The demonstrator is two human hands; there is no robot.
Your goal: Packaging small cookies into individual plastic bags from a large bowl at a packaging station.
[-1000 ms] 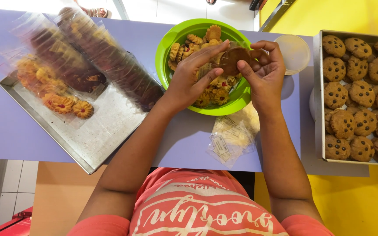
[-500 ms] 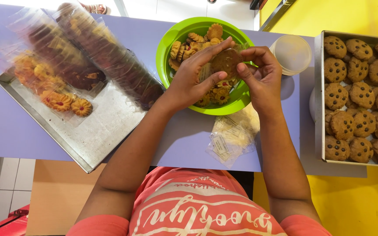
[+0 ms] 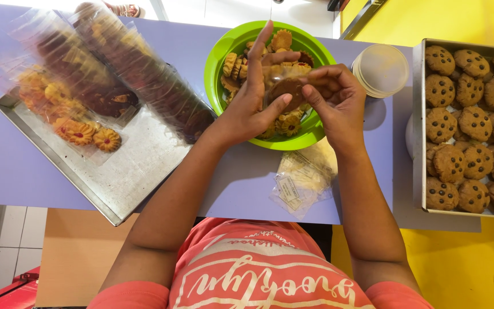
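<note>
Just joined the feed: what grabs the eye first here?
Both hands, left hand and right hand, meet over the bright green plastic bowl of mixed biscuits at top centre, pinching a round brown cookie. At right sits a metal tray of chocolate-chip cookies; at left, a flat steel tray holding clear-wrapped biscuit sleeves.

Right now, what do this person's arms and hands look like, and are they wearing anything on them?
Both arms are bare from shoulder to fingertips. The left hand and right hand have no gloves, rings, watch or bracelets that show. The only clothing is a coral-red T-shirt with short sleeves and white lettering on the chest.
</note>
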